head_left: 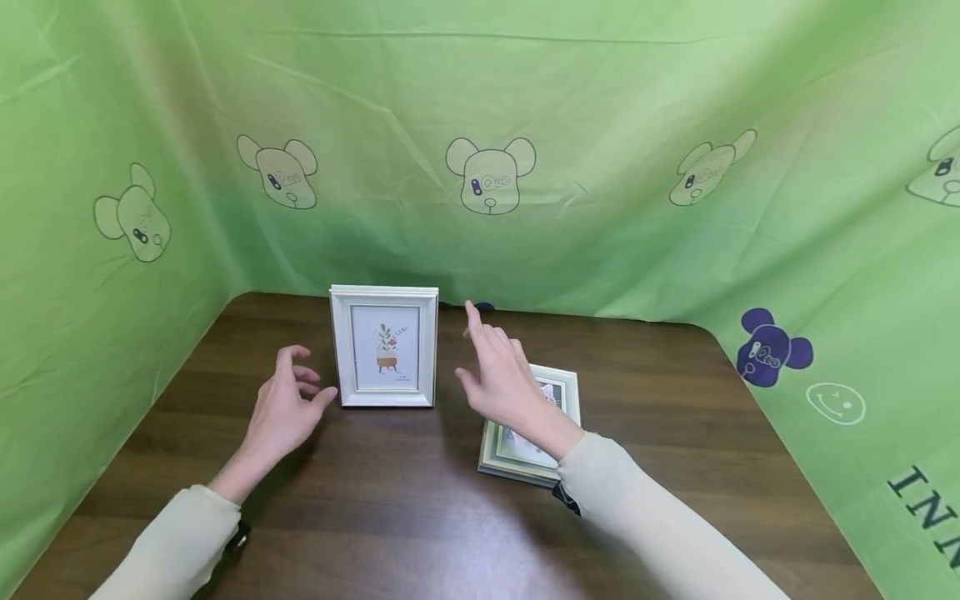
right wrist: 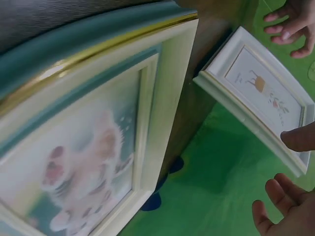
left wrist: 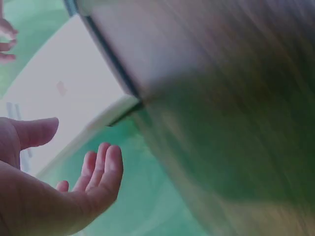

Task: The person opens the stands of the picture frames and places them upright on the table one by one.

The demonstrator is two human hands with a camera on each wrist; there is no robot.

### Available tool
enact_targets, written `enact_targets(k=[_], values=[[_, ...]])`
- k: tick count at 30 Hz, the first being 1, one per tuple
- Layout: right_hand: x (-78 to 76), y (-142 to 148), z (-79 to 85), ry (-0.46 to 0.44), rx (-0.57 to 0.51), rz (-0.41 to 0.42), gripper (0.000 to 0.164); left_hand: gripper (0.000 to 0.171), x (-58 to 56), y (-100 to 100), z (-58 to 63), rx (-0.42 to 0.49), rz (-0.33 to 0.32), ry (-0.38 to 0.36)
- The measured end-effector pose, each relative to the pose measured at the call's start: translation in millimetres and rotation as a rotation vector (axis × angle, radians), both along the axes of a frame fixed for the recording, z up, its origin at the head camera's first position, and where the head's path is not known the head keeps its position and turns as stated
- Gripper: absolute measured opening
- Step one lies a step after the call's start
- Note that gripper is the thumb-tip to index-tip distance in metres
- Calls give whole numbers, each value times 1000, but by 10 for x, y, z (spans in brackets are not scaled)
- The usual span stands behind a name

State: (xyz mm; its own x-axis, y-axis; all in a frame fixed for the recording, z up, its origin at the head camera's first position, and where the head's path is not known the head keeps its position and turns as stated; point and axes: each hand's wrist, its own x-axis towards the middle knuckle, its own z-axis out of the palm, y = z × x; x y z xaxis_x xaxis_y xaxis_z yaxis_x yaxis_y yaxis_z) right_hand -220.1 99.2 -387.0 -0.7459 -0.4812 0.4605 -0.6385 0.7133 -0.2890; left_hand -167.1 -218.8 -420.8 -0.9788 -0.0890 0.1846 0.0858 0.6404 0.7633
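Observation:
A white picture frame (head_left: 367, 358) with a potted-plant print stands upright at the far side of the table. My left hand (head_left: 285, 408) is just left of it, fingers loosely bent and thumb toward the frame's lower left edge; the left wrist view shows nothing between thumb and fingers. To the right of the frame hovers my right hand (head_left: 502, 371), fingers extended and palm toward it, holding nothing. Beneath the right wrist lies a cream and green picture frame (right wrist: 170, 98) with an animal picture, partly hidden by that hand in the head view.
A brown wooden table (head_left: 360, 517) lies under everything. Green cloth (head_left: 600, 250) printed with bear heads hangs behind it and along both sides. Dark wrist bands (head_left: 238, 537) show at the cuffs of the light sleeves (head_left: 667, 525).

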Motion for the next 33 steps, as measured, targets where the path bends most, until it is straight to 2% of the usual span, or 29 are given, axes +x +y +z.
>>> enact_targets(k=[3,7,13,22,33], values=[[42,86,-6,3,-24,-9,95,55,108,118,77,32,25,57],[103,189,-7,-12,-56,-27,91,49,215,298,176,65,6,117],[191,311,-6,-46,-80,-61,84,47,321,521,233,92,-56,123],[310,462,13,-71,-97,-100,72,47,352,828,181,116,-175,69],[396,607,-14,-65,-131,-134,61,50,332,1110,168,106,-277,58]])
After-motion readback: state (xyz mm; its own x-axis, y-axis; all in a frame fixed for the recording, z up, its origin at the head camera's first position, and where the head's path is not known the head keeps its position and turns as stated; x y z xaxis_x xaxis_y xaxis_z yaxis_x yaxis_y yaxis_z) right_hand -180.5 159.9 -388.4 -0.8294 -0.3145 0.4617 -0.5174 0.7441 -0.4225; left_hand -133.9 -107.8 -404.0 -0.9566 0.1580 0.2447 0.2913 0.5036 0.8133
